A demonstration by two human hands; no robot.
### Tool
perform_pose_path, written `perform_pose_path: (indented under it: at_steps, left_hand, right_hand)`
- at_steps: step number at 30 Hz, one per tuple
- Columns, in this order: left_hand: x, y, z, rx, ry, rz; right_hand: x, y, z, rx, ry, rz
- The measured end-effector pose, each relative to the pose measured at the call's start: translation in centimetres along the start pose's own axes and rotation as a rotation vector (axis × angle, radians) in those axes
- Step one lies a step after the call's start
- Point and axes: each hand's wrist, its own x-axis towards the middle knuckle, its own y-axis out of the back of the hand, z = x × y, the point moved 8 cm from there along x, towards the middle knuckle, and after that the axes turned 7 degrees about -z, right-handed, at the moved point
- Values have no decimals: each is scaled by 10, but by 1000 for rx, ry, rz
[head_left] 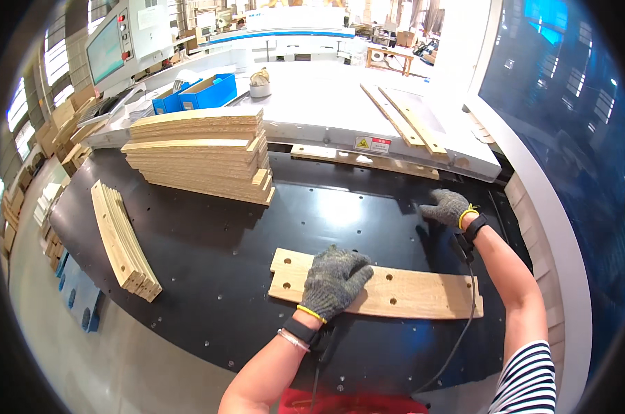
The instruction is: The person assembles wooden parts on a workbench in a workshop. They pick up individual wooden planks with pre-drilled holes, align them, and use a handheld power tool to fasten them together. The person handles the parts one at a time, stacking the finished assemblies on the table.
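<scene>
- A wide, round-edged view looks down on a black worktop (209, 276) dotted with small holes.
- Below the centre of the frame lie two pale wooden boards (430, 293) with dark round holes, long sides together, stretching toward the right; whether they overlap or only meet is hard to tell.
- The left hand (334, 281), in a grey knitted glove with a yellow cuff, rests over the left half of these boards. Its grip is loosely bent, fingers near their upper edge; how firmly it holds them cannot be told.
- The right hand (445, 208), gloved alike, is right of centre, above and apart from the boards. Its grip is loosely spread, thumb away from the fingers, with nothing visible in it.
- A dark cable (457, 343) hangs from the right wrist and crosses the boards' right end.
- Left of upper centre stands a tall stack of wooden boards (199, 162).
- At the left, a row of narrow wooden strips (123, 238) lies side by side.
- At upper right, two long wooden slats (403, 117) lie on a white machine bed (312, 96).
- At upper left are blue bins (212, 93) and a control screen (107, 55).
</scene>
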Motion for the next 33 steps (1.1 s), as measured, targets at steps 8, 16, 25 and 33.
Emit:
perform_pose_path:
  at_steps: [8, 16, 25, 33]
  left_hand:
    - [-2, 3, -4, -28, 74, -56]
    - [-8, 2, -10, 5, 99, -72]
    - [-8, 2, -7, 14, 66, -51]
    - [-11, 11, -6, 108, -16, 170]
  right_hand:
    - [91, -9, 29, 19, 10, 280]
    - [48, 31, -112, -261, 317, 73]
    - [-5, -3, -64, -392, 333, -322]
    - [-77, -13, -90, -5, 640, -276]
